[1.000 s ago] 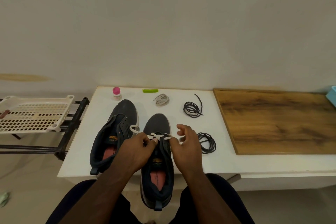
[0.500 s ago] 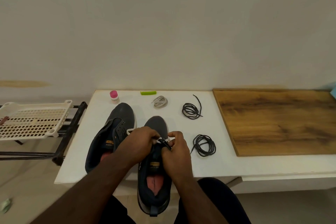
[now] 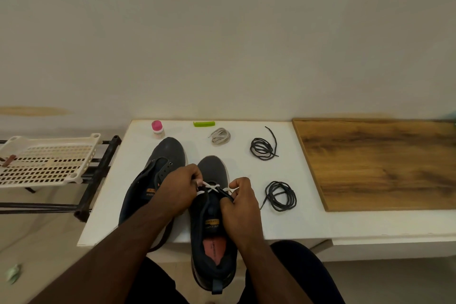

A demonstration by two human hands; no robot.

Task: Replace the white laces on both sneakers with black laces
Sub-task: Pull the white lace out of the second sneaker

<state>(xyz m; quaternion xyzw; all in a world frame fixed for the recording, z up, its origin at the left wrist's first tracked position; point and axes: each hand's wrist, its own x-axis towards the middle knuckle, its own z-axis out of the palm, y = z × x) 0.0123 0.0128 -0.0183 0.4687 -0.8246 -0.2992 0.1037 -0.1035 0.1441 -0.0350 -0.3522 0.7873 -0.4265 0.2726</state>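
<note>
- Near sneaker: long axis runs front to back, toe toward the wall, heel overhanging the near edge of the white table.
- White lace: crossed over the lowest eyelets, stretched between both hands.
- Left hand: at the sneaker's left side, fingers curled, pinching the lace.
- Right hand: at its right side, pinching the other end.
- Second sneaker: just beside, on the left, unlaced, toe angled away.
- Two black lace coils: to the right, apart from the hands.
</note>
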